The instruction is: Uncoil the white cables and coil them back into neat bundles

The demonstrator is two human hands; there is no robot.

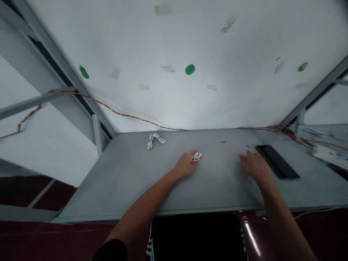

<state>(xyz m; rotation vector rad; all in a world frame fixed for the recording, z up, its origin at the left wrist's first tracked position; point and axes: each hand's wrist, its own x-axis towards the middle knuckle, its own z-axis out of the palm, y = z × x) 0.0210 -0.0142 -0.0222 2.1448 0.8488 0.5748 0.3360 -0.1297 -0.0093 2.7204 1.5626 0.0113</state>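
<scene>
My left hand (186, 164) rests on the grey table (122, 181) near its middle, fingers curled around a small coiled white cable (196, 156) that sticks out past the knuckles. My right hand (254, 165) lies on the table further right, fingers bent down against the surface, holding nothing that I can see. Its fingertips are just left of a flat black phone-like slab (277, 161). A second bundled white cable (155, 139) lies loose at the back of the table, to the left of my left hand.
A red-and-yellow twisted wire (122, 114) runs along the white back wall (174, 54) above the table. Grey metal frame posts (97, 134) stand at both back corners. A white power strip (328, 154) sits on the neighbouring surface at far right. Two tiny dark bits (223, 141) lie near the back.
</scene>
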